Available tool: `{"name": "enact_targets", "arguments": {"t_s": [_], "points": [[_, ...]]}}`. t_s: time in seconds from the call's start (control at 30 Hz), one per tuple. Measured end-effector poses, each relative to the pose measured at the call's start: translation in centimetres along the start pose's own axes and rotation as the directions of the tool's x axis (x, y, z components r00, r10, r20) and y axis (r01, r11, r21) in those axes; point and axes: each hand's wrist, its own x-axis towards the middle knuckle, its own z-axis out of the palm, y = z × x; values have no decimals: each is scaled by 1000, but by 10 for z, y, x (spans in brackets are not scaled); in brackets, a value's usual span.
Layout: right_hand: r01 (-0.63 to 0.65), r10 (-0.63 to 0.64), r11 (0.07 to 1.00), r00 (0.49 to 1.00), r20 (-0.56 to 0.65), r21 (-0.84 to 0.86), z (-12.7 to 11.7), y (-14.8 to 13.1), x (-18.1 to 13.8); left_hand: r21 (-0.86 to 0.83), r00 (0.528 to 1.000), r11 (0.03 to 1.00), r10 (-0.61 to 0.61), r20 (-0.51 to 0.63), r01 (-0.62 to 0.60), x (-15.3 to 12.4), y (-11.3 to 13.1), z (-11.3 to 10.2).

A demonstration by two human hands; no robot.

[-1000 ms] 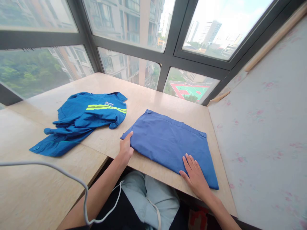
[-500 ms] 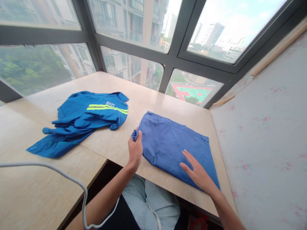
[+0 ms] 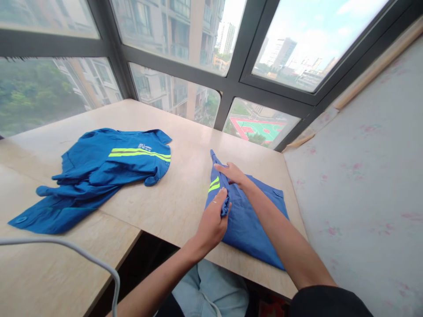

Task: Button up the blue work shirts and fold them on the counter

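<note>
A folded blue work garment (image 3: 246, 224) with a buttoned band along its far edge lies near the wall on the right. Its left side is lifted and turned toward the middle, baring two yellow-green stripes on the underside. My left hand (image 3: 213, 220) is closed on the gathered cloth at the near part of that lifted side. Farther up the same side, my right hand (image 3: 233, 172) pinches the cloth, its forearm crossing above the garment. On the left lies a blue work jacket (image 3: 99, 165), loosely spread, with yellow-green stripes and white lettering; neither hand touches it.
The pale tabletop (image 3: 188, 176) has an inner corner by my lap. A white cable (image 3: 79, 255) loops across the lower left. Window frames (image 3: 228, 103) border the far side, and a flowered wall (image 3: 350, 189) stands close on the right.
My right hand has moved from above the garment's near part to its left edge and taken hold. My left hand has shifted right, lifting and folding that side inward; the stripes now show.
</note>
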Motion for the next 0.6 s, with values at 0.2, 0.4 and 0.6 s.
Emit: {"name": "enact_targets", "arguments": {"t_s": [0.2,0.4,0.6], "points": [[2,-12,908,1000,-22,-419,26,-23,42,175,981,965,195,23,-196,-17,-20,-7],[28,-105,841,988,-113,-540,31,-36,53,179,960,945,258,109,-274,-30,-15,-18],[48,-117,887,985,-125,-459,29,-53,45,-91,987,995,-58,-149,45,-31,5,-51]]}}
